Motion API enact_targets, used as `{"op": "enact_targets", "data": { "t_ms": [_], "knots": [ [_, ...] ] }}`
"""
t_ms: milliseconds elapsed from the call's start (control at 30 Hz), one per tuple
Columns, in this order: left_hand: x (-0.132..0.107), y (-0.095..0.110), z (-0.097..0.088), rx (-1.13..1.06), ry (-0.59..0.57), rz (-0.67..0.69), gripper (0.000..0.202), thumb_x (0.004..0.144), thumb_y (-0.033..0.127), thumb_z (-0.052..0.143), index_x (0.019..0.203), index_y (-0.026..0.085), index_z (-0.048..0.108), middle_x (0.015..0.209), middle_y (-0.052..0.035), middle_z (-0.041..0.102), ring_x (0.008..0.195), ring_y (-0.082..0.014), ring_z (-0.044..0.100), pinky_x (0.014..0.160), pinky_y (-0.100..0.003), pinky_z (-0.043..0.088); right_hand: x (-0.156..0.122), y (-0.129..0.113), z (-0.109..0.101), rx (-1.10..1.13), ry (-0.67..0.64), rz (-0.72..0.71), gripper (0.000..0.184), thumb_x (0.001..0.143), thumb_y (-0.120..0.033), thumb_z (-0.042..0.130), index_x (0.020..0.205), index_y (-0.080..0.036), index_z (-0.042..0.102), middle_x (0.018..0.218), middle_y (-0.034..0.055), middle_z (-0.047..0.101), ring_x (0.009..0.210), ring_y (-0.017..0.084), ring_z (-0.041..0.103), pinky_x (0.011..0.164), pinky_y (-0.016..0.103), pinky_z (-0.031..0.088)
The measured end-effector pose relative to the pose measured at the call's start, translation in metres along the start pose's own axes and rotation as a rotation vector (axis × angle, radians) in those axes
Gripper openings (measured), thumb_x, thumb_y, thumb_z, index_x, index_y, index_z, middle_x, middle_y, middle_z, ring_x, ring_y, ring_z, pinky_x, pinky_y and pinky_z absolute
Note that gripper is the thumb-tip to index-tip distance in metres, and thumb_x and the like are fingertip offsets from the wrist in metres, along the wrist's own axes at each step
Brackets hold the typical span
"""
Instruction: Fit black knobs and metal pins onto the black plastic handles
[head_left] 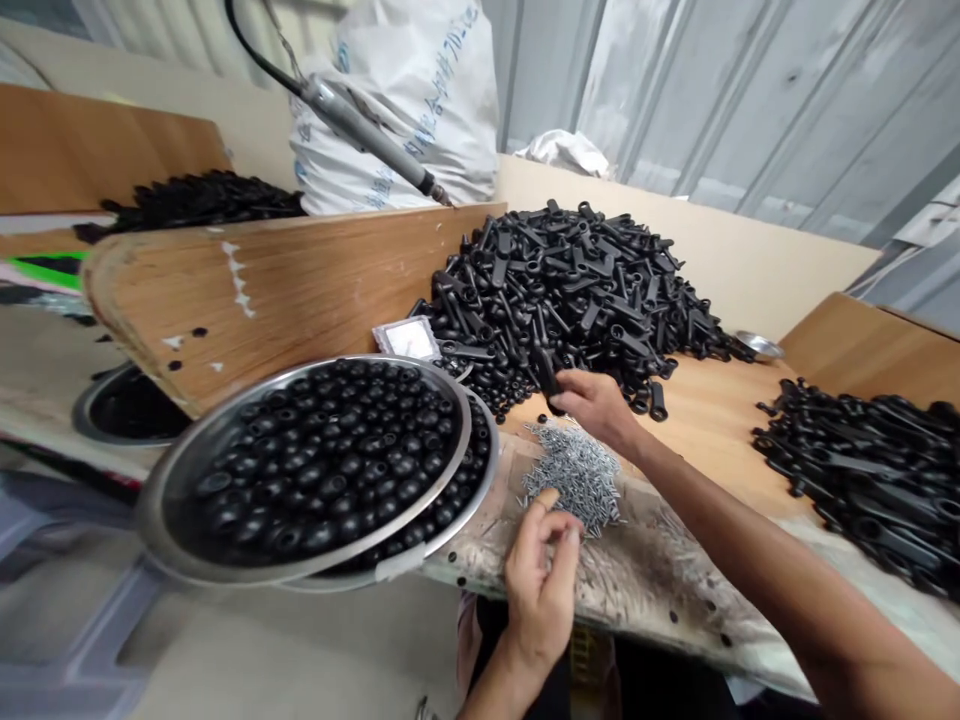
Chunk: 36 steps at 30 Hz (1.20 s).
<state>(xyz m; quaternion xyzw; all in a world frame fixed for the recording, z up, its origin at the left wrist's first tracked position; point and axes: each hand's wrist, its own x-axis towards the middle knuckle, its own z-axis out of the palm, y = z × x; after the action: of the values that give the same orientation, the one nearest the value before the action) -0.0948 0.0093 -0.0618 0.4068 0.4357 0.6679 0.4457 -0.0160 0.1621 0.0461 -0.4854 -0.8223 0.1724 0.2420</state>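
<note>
My right hand [596, 405] reaches to the front of a large heap of black plastic handles [592, 280]. Its thumb and fingers are closed on one black handle [546, 375], held upright. Lower down, my left hand [541, 575] is at the near edge of a pile of small silver screws [576, 475]. Its fingers are curled, with thumb and fingertips close together; anything pinched between them is too small to make out. Left of it, a wide metal bowl [161, 520] full of round black knobs [322, 460] rests on another bowl of knobs.
A grey electric screwdriver [367, 135] hangs above a wooden divider [315, 290]. Another pile of black handles [877, 460] lies at right. A small metal dish [759, 345] stands behind the heap. A white sack [405, 90] is at the back, and a grey plastic stool [82, 630] at lower left.
</note>
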Motion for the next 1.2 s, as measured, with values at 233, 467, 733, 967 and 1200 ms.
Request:
{"op": "enact_targets", "data": {
  "t_ms": [233,467,733,967,1200],
  "knots": [
    [0.002,0.019,0.046,-0.302,-0.030,-0.141,0.046,0.075,0.034,0.060,0.116,0.019,0.047,0.108,-0.0064,0.059,0.101,-0.0179,0.056,0.089,-0.028,0.043,-0.149,0.007,-0.008,0.042,0.075,-0.324,0.016,0.077,-0.015,0.045,0.079,-0.017,0.061,0.065,0.0029,0.059,0.055,0.012,0.050,0.053,0.022,0.040],
    [0.019,0.000,0.095,-0.189,-0.054,-0.270,0.037,0.072,0.040,0.060,0.098,0.014,0.055,0.060,0.0031,0.056,0.045,-0.0077,0.048,0.045,-0.019,0.036,-0.162,0.068,-0.046,0.256,0.272,-0.074,0.018,0.077,-0.023,0.051,0.085,-0.018,0.066,0.080,0.0037,0.067,0.073,0.014,0.061,0.069,0.026,0.047],
    [0.017,-0.020,0.099,0.372,-0.407,-0.124,0.016,0.075,0.033,0.054,0.073,0.017,0.056,0.055,0.0027,0.053,0.046,-0.0086,0.044,0.048,-0.021,0.035,-0.114,0.189,-0.069,0.027,0.162,0.330,0.036,0.069,-0.016,0.048,0.100,-0.014,0.066,0.089,0.0077,0.068,0.082,0.020,0.062,0.079,0.031,0.046],
    [0.016,-0.014,0.098,0.541,-0.501,-0.036,0.011,0.079,0.027,0.048,0.083,0.020,0.057,0.060,0.0020,0.054,0.060,-0.0120,0.051,0.062,-0.024,0.041,-0.109,0.228,-0.047,-0.145,0.061,0.111,0.029,0.072,-0.026,0.046,0.090,-0.025,0.068,0.091,0.0043,0.066,0.084,0.019,0.060,0.076,0.028,0.046],
    [0.013,-0.018,0.095,0.506,-0.469,-0.089,0.013,0.079,0.030,0.049,0.079,0.019,0.055,0.060,0.0023,0.053,0.055,-0.0098,0.048,0.059,-0.023,0.039,-0.111,0.230,-0.043,-0.198,0.130,0.173,0.022,0.072,-0.033,0.050,0.082,-0.024,0.068,0.089,0.0048,0.067,0.080,0.023,0.060,0.070,0.032,0.046]
  ]
}}
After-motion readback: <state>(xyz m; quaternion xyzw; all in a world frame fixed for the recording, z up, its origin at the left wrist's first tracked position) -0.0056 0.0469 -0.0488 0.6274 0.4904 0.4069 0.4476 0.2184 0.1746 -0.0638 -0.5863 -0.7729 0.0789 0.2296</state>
